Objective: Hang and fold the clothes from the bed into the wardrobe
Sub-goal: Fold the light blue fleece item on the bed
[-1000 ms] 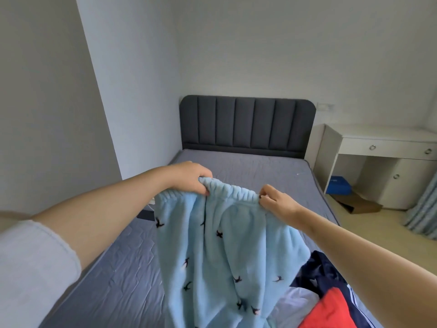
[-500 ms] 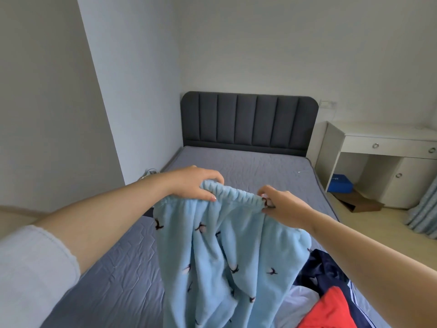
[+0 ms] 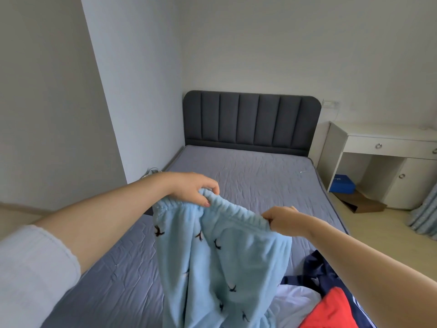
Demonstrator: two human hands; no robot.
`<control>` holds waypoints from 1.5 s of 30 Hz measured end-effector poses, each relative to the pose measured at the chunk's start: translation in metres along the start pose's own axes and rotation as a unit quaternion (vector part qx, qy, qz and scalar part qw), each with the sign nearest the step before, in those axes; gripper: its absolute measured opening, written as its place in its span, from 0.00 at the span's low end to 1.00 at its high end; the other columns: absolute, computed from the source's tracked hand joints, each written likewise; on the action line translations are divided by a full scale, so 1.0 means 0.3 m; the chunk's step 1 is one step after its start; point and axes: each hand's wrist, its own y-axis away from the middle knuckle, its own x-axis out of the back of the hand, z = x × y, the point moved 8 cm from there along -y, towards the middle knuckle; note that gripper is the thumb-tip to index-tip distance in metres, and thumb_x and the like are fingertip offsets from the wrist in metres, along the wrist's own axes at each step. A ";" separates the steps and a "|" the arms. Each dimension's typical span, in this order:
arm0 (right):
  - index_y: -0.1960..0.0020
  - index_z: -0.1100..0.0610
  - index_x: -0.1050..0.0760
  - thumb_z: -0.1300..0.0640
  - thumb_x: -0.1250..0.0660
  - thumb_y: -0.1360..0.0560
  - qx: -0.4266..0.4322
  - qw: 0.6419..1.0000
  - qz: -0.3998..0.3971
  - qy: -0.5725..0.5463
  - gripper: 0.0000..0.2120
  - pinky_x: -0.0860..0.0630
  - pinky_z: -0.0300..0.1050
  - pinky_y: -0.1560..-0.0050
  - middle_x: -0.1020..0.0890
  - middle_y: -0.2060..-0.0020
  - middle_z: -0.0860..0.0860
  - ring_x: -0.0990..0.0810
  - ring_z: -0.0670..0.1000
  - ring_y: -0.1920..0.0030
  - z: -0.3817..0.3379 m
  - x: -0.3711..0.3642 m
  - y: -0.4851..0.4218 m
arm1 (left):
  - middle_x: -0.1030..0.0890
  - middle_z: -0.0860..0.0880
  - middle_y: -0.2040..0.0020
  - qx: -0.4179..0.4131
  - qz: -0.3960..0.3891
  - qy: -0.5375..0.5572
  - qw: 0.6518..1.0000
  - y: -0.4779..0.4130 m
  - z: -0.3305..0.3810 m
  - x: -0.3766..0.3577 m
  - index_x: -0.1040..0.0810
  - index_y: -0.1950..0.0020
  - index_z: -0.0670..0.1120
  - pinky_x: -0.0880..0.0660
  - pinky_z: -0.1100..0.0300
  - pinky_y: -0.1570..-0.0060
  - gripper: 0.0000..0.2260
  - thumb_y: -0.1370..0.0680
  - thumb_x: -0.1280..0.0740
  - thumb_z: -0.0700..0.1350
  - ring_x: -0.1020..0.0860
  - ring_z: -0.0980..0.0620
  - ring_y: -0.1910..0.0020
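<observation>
Light blue fleece trousers (image 3: 227, 263) with small dark bird prints hang in the air over the bed (image 3: 248, 176). My left hand (image 3: 191, 189) grips the elastic waistband at its left end. My right hand (image 3: 282, 221) pinches the waistband at its right end, a little lower. The legs drop out of the bottom of the frame. At the lower right of the mattress lie a navy garment (image 3: 316, 271), a red garment (image 3: 335, 311) and a white one (image 3: 293, 301). No wardrobe is in view.
A dark grey padded headboard (image 3: 253, 121) stands against the far wall. A white desk (image 3: 383, 147) with drawers is right of the bed, with a blue box (image 3: 343, 183) and brown cardboard (image 3: 361, 202) under it. A curtain (image 3: 425, 216) hangs far right. A wall runs along the left.
Both hands have lowered the waistband and spread it wider. My right hand has dropped below the left, so the waistband now slopes down to the right.
</observation>
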 end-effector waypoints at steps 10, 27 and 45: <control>0.75 0.60 0.31 0.48 0.32 0.29 0.003 0.950 0.068 -0.306 0.22 0.40 0.37 0.71 0.33 0.76 0.48 0.36 0.47 0.72 -0.048 0.067 -0.015 | 0.22 0.51 0.60 0.057 0.040 -0.030 0.997 0.019 -0.030 0.074 0.24 0.59 0.47 0.28 0.55 0.54 0.03 0.27 0.35 0.42 0.26 0.53 0.58; 0.64 0.54 0.31 0.54 0.38 0.25 -0.078 0.957 0.208 -0.188 0.10 0.34 0.40 0.71 0.26 0.65 0.51 0.28 0.50 0.67 -0.008 0.290 -0.017 | 0.26 0.53 0.43 0.130 0.252 -0.047 0.958 0.083 -0.117 0.247 0.36 0.34 0.54 0.31 0.56 0.59 0.18 0.22 0.42 0.39 0.26 0.47 0.49; 0.51 0.57 0.22 0.48 0.29 0.29 0.070 0.929 0.352 -0.093 0.14 0.30 0.45 0.60 0.20 0.58 0.51 0.23 0.52 0.58 -0.190 0.873 0.179 | 0.28 0.47 0.64 0.138 0.365 0.031 0.920 0.254 -0.012 0.727 0.33 0.66 0.46 0.34 0.60 0.67 0.10 0.27 0.41 0.34 0.29 0.47 0.59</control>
